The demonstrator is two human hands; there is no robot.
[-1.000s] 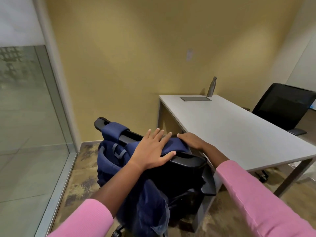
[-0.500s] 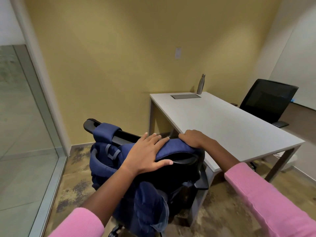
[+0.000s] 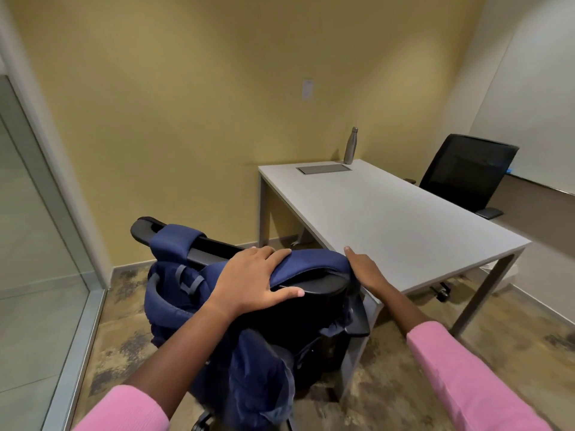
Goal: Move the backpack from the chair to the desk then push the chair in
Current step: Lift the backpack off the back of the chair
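Gripping the backpack [image 3: 236,306] strap, the left hand [image 3: 252,278] curls closed; the right hand [image 3: 365,269] rests flat, touching it.

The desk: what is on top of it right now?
On the desk stand a metal water bottle and a flat grey panel near the wall. The right hand covers a bit of its near edge; the backpack isn't there.

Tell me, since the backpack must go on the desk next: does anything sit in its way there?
Nothing visible blocks it. The backpack hangs over the chair back, both hands on it. The desk near it is bare; the bottle and the inset panel sit at the far end.
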